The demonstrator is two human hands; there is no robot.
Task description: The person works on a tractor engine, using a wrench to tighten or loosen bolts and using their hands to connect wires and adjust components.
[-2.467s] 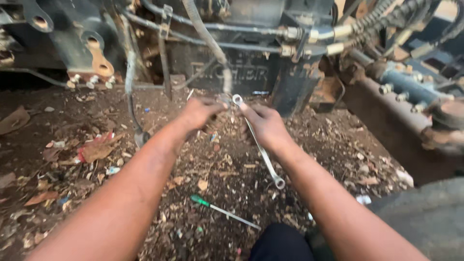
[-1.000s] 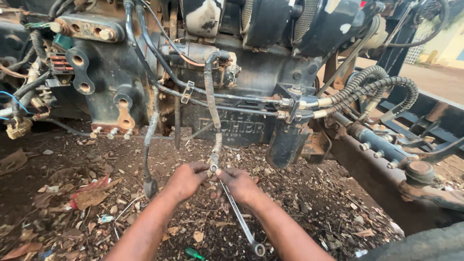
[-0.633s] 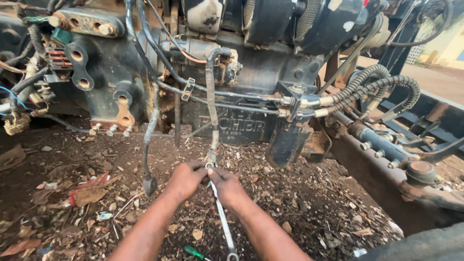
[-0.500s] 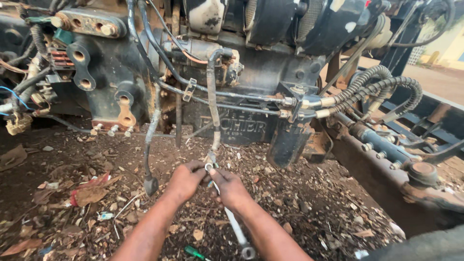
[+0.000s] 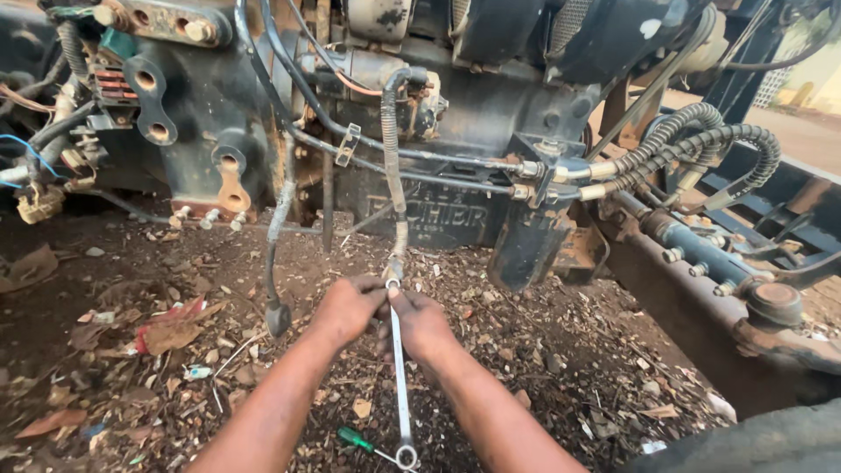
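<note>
Steel, long and slim: a wrench (image 5: 401, 377) runs from the two hands toward the near edge of the view, its ring end low by a green-handled screwdriver (image 5: 357, 438) lying on the littered ground (image 5: 561, 350). Its far end meets the fitting at the bottom of a hanging hose (image 5: 391, 175), which drops from the dark engine block (image 5: 473, 114) in the far middle. The left hand (image 5: 348, 308) is clenched around the hose end just left of the fitting; the right hand (image 5: 422, 322) is clenched on the wrench shaft close to its head, the two hands touching.

The wrench looks rigid and fairly light, probably slick with grime, so a grasp further down the shaft toward the ring end would likely give more leverage than one near the head. The hose looks stiff but bendable, and is best held right at its metal end to stop it twisting. To the right, a bundle of spring-wrapped hoses (image 5: 692, 149) curves across the frame rail (image 5: 701, 307).
</note>
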